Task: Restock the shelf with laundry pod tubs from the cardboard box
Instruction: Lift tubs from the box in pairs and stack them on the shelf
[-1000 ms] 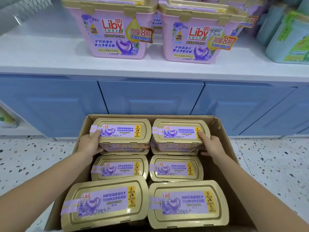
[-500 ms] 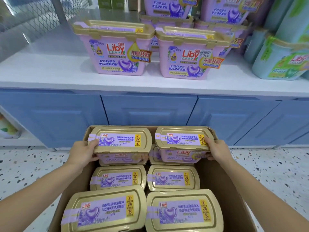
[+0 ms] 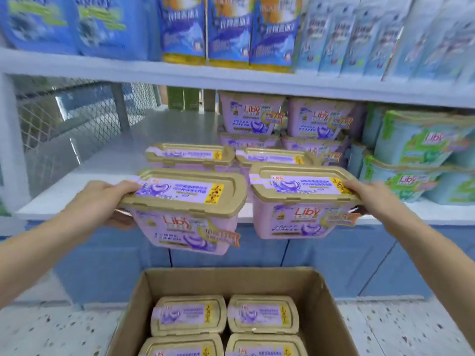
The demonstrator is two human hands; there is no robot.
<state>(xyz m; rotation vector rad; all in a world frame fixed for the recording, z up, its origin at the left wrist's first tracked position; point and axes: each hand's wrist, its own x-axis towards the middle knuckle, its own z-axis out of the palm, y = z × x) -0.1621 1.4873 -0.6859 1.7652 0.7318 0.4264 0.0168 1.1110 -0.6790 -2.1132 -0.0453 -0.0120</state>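
Note:
My left hand [image 3: 102,204] grips the left end of a pink laundry pod tub with a gold lid [image 3: 187,214], held in the air and tilted. My right hand [image 3: 370,195] grips the right end of a second pink tub [image 3: 300,204]. Both tubs hover side by side just in front of the white shelf [image 3: 77,181], above the open cardboard box [image 3: 231,278] on the floor. Several more gold-lidded tubs [image 3: 189,314] lie in the box. Two matching tubs [image 3: 190,155] stand on the shelf behind the held ones, with stacked pink tubs [image 3: 252,116] further back.
Pale blue and green tubs [image 3: 421,147] fill the shelf's right side. The shelf's left part shows bare surface in front of a wire mesh panel [image 3: 77,116]. An upper shelf [image 3: 231,75] carries blue refill pouches. Blue cabinet doors [image 3: 334,265] stand below; speckled floor surrounds the box.
Both hands have lifted the two rear tubs out of the box and raised them to shelf height. The view has tilted upward, showing the upper shelf.

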